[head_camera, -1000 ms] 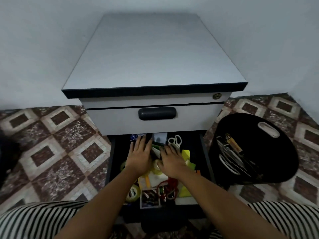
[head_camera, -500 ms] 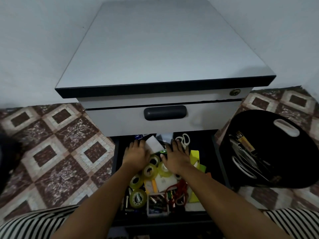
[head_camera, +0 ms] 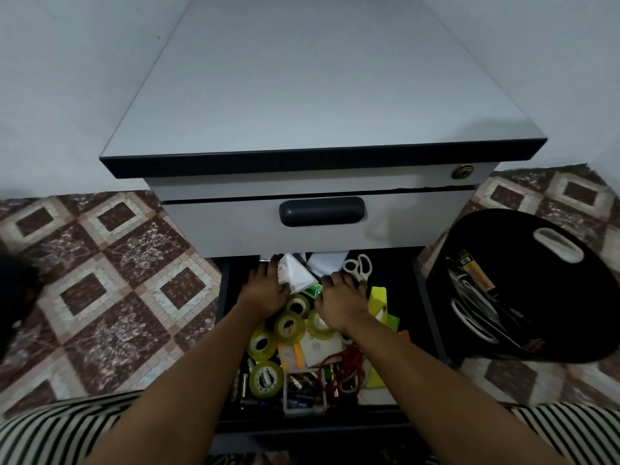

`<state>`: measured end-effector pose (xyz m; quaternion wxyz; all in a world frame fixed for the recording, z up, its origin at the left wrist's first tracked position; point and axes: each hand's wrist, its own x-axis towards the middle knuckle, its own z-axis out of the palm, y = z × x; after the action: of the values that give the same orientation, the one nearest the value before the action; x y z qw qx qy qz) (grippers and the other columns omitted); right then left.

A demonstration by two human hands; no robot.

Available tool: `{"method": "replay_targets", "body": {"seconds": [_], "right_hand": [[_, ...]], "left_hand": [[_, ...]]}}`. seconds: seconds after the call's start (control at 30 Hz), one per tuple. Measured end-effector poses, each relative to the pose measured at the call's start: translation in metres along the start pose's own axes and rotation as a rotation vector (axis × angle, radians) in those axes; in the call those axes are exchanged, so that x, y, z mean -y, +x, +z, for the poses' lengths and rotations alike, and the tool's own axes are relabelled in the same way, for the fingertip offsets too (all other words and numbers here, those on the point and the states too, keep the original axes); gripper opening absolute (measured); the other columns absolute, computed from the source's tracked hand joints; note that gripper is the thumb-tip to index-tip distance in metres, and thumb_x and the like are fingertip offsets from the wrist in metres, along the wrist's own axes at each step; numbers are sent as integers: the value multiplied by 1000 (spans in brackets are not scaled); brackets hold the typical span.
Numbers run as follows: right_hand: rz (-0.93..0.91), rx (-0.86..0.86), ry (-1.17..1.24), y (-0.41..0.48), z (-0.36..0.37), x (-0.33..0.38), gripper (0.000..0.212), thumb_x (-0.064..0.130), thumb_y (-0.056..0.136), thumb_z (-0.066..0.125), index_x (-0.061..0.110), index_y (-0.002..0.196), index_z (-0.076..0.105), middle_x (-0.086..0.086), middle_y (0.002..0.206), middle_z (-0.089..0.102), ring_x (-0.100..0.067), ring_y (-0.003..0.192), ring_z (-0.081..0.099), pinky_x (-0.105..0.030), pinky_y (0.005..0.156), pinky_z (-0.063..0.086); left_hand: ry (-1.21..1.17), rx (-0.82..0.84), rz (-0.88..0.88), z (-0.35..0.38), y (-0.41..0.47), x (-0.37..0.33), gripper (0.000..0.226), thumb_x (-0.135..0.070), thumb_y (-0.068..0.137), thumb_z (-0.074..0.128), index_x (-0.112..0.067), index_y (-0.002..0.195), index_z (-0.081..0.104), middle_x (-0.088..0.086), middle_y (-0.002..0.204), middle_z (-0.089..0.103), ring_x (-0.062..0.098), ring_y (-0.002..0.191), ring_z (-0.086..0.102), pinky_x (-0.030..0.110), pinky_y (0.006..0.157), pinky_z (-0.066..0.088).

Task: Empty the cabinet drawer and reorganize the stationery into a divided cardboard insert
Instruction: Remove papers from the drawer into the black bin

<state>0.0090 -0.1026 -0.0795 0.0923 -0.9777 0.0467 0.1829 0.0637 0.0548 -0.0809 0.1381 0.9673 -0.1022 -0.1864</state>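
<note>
Both hands palm-down in open drawer, lower centre; left hand grips white paper; right hand curled loosely over clutter, grip unclear; tape rolls just below, between wrists.

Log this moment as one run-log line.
stage: emptying open drawer | left hand: on white packet | right hand: among clutter beside scissors | tape rolls: still inside

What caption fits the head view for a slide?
Both hands, left hand and right hand, reach into the open drawer among tape rolls.
</note>
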Motion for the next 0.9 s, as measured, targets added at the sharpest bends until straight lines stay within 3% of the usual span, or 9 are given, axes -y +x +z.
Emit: {"method": "replay_targets", "body": {"seconds": [0.2,0.37,0.53,0.73,0.9], "right_hand": [[33,-28,44,5,-8,4,51,31,94,43,9,139,34,-14,146,24,-34,135,20,-48,108,20],[43,67,75,14,-13,0,77,38,94,48,13,151,3,-14,157,-12,-30,145,-12,-50,115,3],[96,58,107,21,-3,5,76,34,94,49,10,150,3,-12,157,5,-27,145,-1,-50,114,10],[68,-66,66,21,3,9,56,23,93,52,11,142,28,-9,146,30,-29,136,24,-48,108,25],[69,-105,61,18,7,9,49,23,92,53,12,137,39,-10,143,34,-30,133,30,-45,103,32]], "left_hand": [[14,-33,-41,5,-3,-1,61,-38,95,44,-8,143,23,20,144,28,37,130,27,41,105,27],[-118,-9,-19,6,-2,6,68,-36,95,47,-7,147,14,17,155,8,34,141,16,38,111,23],[-104,-48,-8,11,-8,6,64,-37,96,44,-11,147,16,14,151,23,35,134,25,40,106,30],[7,-123,-29,12,-11,2,62,-41,95,43,-12,145,21,17,144,29,34,127,28,38,103,28],[-92,-59,19,7,-5,8,69,-38,93,50,-7,146,18,17,156,2,30,144,0,34,115,11]]}}
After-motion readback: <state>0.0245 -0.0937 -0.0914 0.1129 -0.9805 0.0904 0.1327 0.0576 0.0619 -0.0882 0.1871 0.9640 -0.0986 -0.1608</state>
